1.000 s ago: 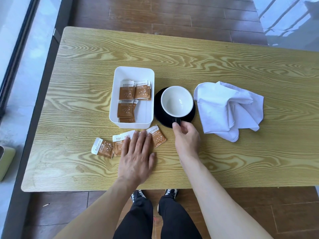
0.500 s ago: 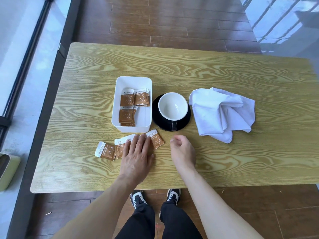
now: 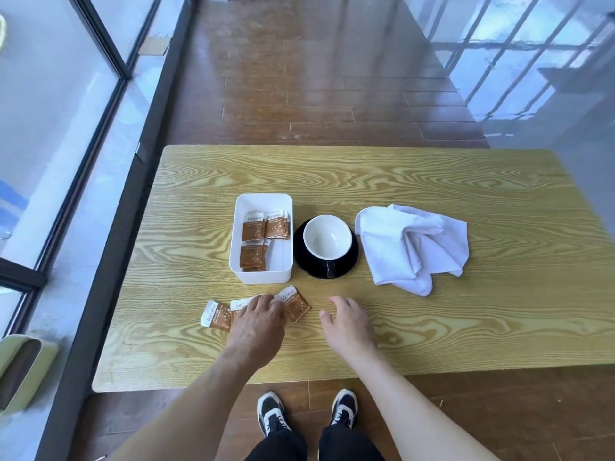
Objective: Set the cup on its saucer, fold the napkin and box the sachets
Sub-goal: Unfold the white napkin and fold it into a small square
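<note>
Where dark floorboards (image 3: 319,104) meet windows (image 3: 50,111), a wood-grain table (image 3: 466,327) stands.

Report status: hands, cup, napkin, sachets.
Left hand on loose brown sachets; right hand open, empty. White cup on black saucer. White cloth napkin unfolded. Nothing blocking.

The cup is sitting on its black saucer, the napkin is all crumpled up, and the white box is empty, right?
Not quite. The head view shows the white box is not empty: several brown sachets already lie inside it, with a few more sachets loose on the table by the left hand. The rest is right: the cup sits on its black saucer, and the napkin is crumpled.
</note>
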